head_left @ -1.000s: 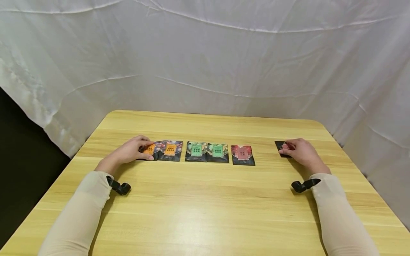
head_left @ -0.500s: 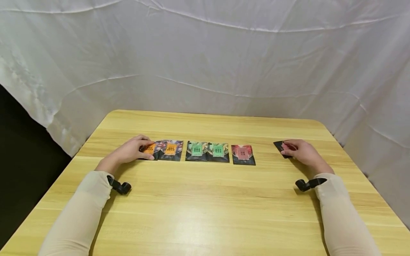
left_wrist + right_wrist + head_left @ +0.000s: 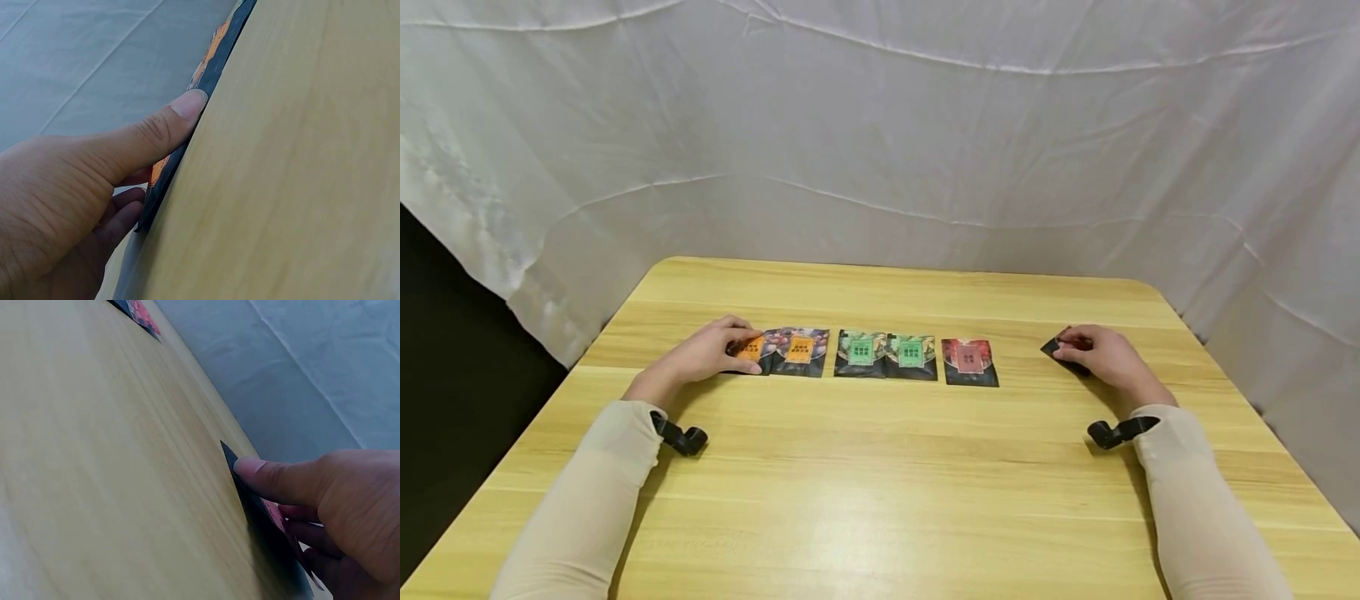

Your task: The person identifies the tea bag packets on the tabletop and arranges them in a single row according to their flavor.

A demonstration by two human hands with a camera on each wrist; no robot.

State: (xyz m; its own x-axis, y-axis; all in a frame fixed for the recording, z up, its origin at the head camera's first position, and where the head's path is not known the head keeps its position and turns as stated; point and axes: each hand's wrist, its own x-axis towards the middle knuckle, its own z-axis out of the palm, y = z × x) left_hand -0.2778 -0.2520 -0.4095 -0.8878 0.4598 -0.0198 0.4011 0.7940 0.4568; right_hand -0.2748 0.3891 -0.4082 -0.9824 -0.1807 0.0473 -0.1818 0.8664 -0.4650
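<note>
Toward the left of the head view, my left hand (image 3: 718, 348) holds the leftmost orange-labelled tea sachet (image 3: 751, 350) flat on the table. Its thumb presses the near edge and its other fingers are at the far and left edges. That packet's right side meets a second orange-labelled sachet (image 3: 801, 352). On the right, my right hand (image 3: 1101, 354) pinches a black-and-red tea sachet (image 3: 273, 519) between thumb and fingers. This one is tilted, with one corner pointing left and its label mostly covered by the hand.
Two green-labelled sachets (image 3: 861, 354) lie side by side in mid-row. One red-labelled sachet (image 3: 969, 362) lies right of them, a gap from my right hand. The wooden table (image 3: 880, 475) ends at a pale hanging cloth (image 3: 880, 150).
My right hand has turned and tilted its red sachet, so less of the label shows; the hand itself shifted only slightly. My left hand and the row of sachets stay put.
</note>
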